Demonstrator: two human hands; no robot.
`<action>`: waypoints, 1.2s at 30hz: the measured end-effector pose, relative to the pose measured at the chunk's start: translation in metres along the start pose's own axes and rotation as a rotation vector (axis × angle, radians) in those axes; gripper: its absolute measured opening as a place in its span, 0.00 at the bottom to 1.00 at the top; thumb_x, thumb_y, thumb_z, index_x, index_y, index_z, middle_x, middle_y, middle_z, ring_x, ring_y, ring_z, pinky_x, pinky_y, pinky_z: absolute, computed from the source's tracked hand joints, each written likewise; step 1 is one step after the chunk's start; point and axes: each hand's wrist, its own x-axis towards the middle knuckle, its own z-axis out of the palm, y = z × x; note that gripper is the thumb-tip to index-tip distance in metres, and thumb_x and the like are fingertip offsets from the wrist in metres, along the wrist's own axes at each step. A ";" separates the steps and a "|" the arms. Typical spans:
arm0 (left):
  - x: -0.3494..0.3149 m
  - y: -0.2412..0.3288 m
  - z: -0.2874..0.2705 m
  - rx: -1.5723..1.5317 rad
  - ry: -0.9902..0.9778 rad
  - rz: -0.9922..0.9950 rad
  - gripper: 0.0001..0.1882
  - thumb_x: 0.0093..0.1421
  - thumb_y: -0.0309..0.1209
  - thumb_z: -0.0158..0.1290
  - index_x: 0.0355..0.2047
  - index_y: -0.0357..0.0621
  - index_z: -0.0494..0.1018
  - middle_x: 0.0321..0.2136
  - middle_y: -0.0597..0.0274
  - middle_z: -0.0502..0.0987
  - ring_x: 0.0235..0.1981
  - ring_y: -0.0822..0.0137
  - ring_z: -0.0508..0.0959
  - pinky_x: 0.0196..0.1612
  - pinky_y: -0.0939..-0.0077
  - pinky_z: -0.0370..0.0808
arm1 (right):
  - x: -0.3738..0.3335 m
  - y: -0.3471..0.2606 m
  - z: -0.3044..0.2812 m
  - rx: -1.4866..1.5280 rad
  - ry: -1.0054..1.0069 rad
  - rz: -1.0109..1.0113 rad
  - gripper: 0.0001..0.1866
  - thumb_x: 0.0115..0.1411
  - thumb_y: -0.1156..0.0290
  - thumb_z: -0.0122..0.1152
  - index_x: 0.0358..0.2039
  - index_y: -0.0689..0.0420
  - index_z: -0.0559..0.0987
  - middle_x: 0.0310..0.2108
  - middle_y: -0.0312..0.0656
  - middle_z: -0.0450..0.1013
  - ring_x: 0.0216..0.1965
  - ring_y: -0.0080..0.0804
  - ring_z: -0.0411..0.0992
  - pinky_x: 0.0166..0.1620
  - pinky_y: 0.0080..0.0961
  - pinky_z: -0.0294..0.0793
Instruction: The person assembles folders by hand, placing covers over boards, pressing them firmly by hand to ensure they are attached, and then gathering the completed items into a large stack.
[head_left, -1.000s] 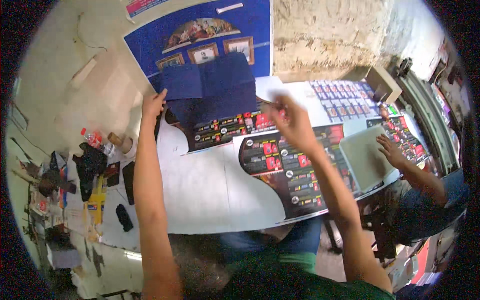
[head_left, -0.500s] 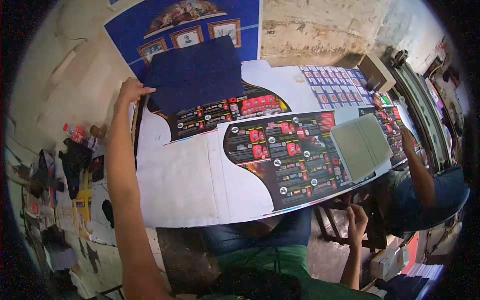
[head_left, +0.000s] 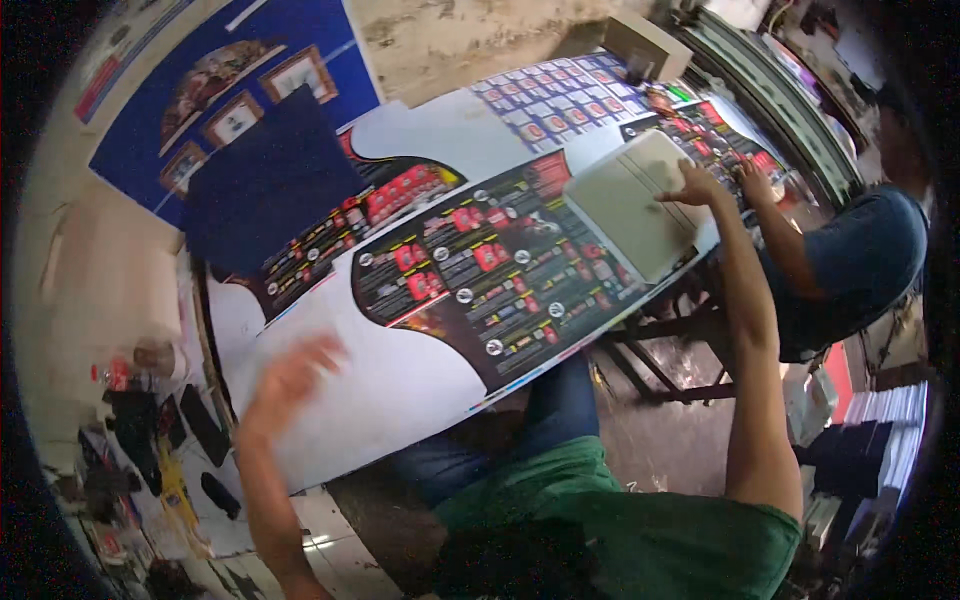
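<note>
My right hand (head_left: 696, 186) reaches over the right part of the table, fingers spread, at the right edge of a grey-green creased cover board (head_left: 632, 205). Whether the fingertips press on the board I cannot make out. My left hand (head_left: 300, 375), smeared by motion, is above the white left part of a large printed sheet (head_left: 510, 280). The sheet carries a black and red design with rows of small pictures. Beyond my left hand, a dark blue cover (head_left: 275, 185) lies across another black and red sheet (head_left: 405, 195).
At the right sits a person in a blue shirt (head_left: 865, 245), one hand (head_left: 755, 185) over the table. A cardboard box (head_left: 645, 47) stands at the far right beside a sheet of small blue labels (head_left: 555, 100). A bottle (head_left: 115, 375) and dark items clutter the left.
My left hand has come nearer from the dark blue cover. The right has risen from below the table edge to the grey-green board. A pale creased board no longer shows at left.
</note>
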 end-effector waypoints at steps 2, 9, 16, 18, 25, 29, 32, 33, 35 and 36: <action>-0.010 -0.018 0.085 -0.163 -0.563 0.199 0.36 0.70 0.51 0.55 0.68 0.39 0.66 0.61 0.53 0.74 0.60 0.62 0.73 0.63 0.66 0.69 | 0.002 -0.008 0.017 -0.099 -0.116 -0.062 0.81 0.37 0.21 0.72 0.73 0.73 0.48 0.75 0.66 0.47 0.76 0.60 0.46 0.75 0.46 0.51; 0.043 -0.160 0.279 -0.695 -0.766 -0.180 0.43 0.70 0.45 0.56 0.75 0.38 0.48 0.73 0.51 0.58 0.73 0.57 0.59 0.74 0.56 0.56 | -0.147 -0.171 0.060 -0.007 -0.004 -0.620 0.77 0.38 0.29 0.76 0.77 0.58 0.45 0.78 0.56 0.43 0.77 0.55 0.44 0.73 0.63 0.47; 0.052 -0.063 0.239 -1.097 -0.371 -0.054 0.33 0.66 0.39 0.60 0.66 0.41 0.62 0.62 0.54 0.71 0.63 0.57 0.72 0.65 0.53 0.70 | -0.185 -0.186 0.016 0.017 -0.103 -0.681 0.58 0.49 0.32 0.71 0.71 0.57 0.64 0.71 0.54 0.61 0.73 0.51 0.57 0.71 0.60 0.55; 0.067 -0.038 0.237 -0.810 -0.069 -0.133 0.22 0.65 0.31 0.59 0.59 0.42 0.71 0.49 0.60 0.79 0.50 0.64 0.80 0.51 0.63 0.80 | -0.156 -0.187 0.011 0.146 -0.097 -0.755 0.54 0.46 0.33 0.73 0.65 0.58 0.73 0.65 0.54 0.69 0.69 0.51 0.64 0.70 0.55 0.58; 0.108 -0.088 0.163 -0.300 0.198 0.133 0.34 0.58 0.29 0.64 0.65 0.39 0.69 0.53 0.53 0.79 0.53 0.62 0.78 0.57 0.64 0.75 | -0.134 -0.375 -0.007 0.143 -0.282 -1.184 0.48 0.36 0.35 0.80 0.52 0.57 0.82 0.53 0.50 0.78 0.58 0.51 0.74 0.61 0.43 0.72; 0.068 -0.076 0.042 -0.138 0.091 -0.046 0.37 0.56 0.32 0.66 0.65 0.37 0.68 0.56 0.51 0.78 0.57 0.61 0.76 0.60 0.62 0.72 | -0.104 -0.407 0.013 0.032 -0.044 -1.197 0.42 0.36 0.33 0.79 0.40 0.56 0.85 0.43 0.46 0.82 0.51 0.48 0.77 0.57 0.50 0.72; 0.053 -0.086 -0.020 0.590 0.173 -0.055 0.37 0.56 0.38 0.67 0.63 0.35 0.69 0.54 0.47 0.78 0.56 0.55 0.77 0.60 0.59 0.73 | -0.097 -0.393 0.020 0.146 0.186 -1.167 0.37 0.42 0.34 0.76 0.39 0.55 0.84 0.44 0.46 0.81 0.50 0.45 0.78 0.57 0.55 0.69; 0.054 -0.080 -0.017 0.752 0.220 -0.032 0.37 0.56 0.40 0.68 0.61 0.35 0.70 0.52 0.48 0.78 0.55 0.55 0.77 0.59 0.59 0.73 | -0.099 -0.390 0.025 0.166 0.227 -1.138 0.36 0.45 0.34 0.74 0.39 0.55 0.84 0.44 0.45 0.80 0.50 0.45 0.78 0.58 0.55 0.68; 0.060 -0.059 0.014 1.064 0.312 0.027 0.37 0.55 0.44 0.70 0.58 0.34 0.72 0.49 0.50 0.77 0.52 0.54 0.77 0.58 0.58 0.73 | -0.115 -0.382 0.037 0.184 0.308 -1.075 0.33 0.50 0.36 0.72 0.39 0.54 0.84 0.45 0.44 0.80 0.50 0.45 0.78 0.60 0.56 0.67; 0.064 -0.061 0.029 1.045 0.349 0.149 0.38 0.56 0.46 0.69 0.58 0.33 0.71 0.49 0.48 0.76 0.52 0.52 0.76 0.58 0.57 0.73 | -0.127 -0.380 0.043 0.139 0.350 -1.020 0.27 0.59 0.41 0.66 0.41 0.54 0.83 0.46 0.41 0.80 0.49 0.44 0.78 0.62 0.52 0.66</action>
